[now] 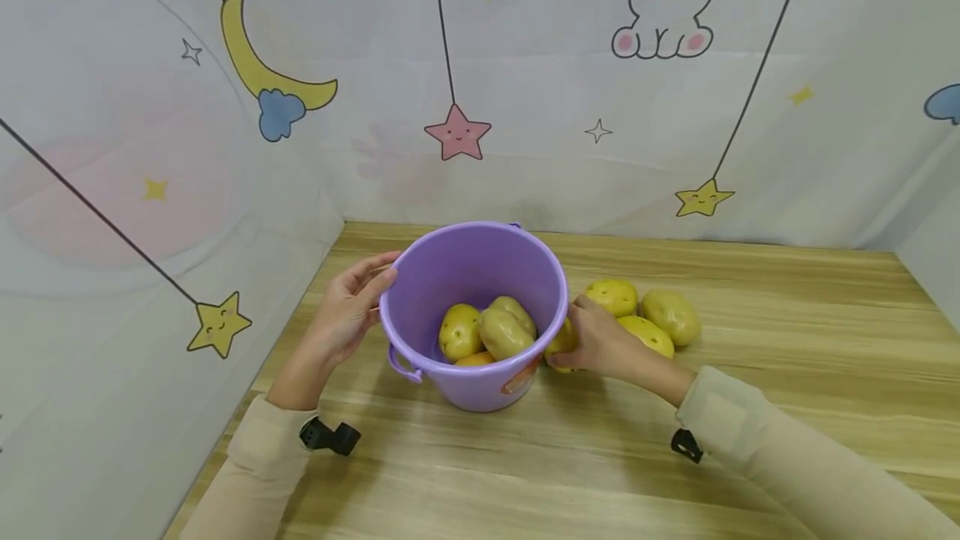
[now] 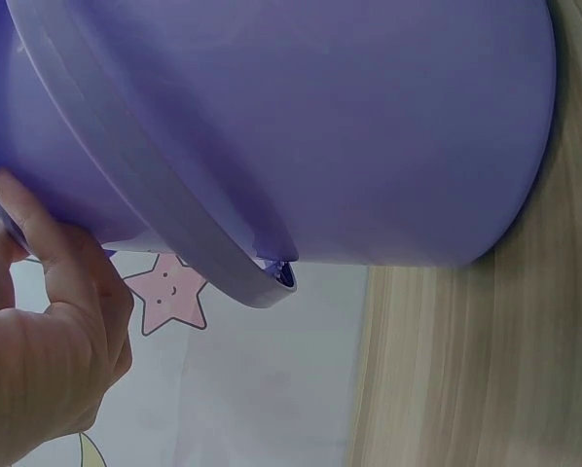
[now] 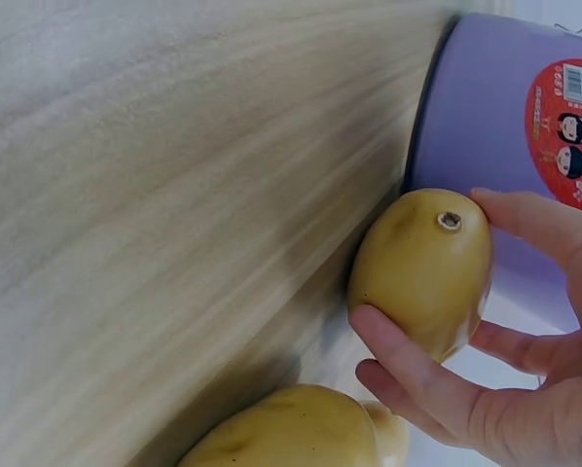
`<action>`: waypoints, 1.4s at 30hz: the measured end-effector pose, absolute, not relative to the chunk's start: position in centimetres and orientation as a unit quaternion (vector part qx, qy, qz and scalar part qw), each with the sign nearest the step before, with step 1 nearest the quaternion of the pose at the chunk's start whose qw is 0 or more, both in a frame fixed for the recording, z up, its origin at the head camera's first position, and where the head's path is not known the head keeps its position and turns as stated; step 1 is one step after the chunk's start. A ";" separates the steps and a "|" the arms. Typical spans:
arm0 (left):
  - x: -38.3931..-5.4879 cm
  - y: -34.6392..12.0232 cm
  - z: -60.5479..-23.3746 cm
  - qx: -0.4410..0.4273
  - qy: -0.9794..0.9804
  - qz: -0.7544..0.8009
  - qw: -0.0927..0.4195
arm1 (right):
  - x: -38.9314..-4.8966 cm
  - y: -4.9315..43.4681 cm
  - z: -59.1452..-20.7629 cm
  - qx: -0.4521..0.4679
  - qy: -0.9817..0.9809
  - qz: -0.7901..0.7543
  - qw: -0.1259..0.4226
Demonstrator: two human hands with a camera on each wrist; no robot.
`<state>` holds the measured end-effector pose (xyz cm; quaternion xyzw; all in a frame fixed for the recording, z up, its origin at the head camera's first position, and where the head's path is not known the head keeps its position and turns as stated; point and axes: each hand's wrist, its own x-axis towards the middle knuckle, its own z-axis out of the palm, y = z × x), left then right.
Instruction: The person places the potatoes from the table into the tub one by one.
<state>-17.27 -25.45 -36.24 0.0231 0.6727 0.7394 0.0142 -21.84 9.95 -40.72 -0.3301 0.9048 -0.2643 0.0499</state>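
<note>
A purple bucket [image 1: 474, 386] stands on the wooden table, its open top tilted towards the head camera. Inside it lie a yellow potato [image 1: 459, 330], a greenish potato [image 1: 507, 328] and part of an orange item [image 1: 476, 358]. My left hand [image 1: 351, 307] holds the bucket by its left rim, fingertips at the edge. Low beside the bucket's right wall, my right hand [image 1: 600, 338] grips another yellow potato [image 3: 422, 268], with fingers and thumb around it. A round brown mark shows on its skin in the right wrist view.
Right of the bucket are more potatoes: a yellow one [image 1: 612, 297], a second yellow one [image 1: 648, 335] partly behind my right hand, and a paler one [image 1: 671, 317]. The bucket's handle [image 2: 164, 185] hangs down its side. A printed cloth [image 1: 540, 182] borders the table.
</note>
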 end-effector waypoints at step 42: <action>-17.4 -25.3 -36.4 0.031 0.655 0.755 0.010 | -21.6 11.2 -39.8 -0.308 0.900 -0.308 0.029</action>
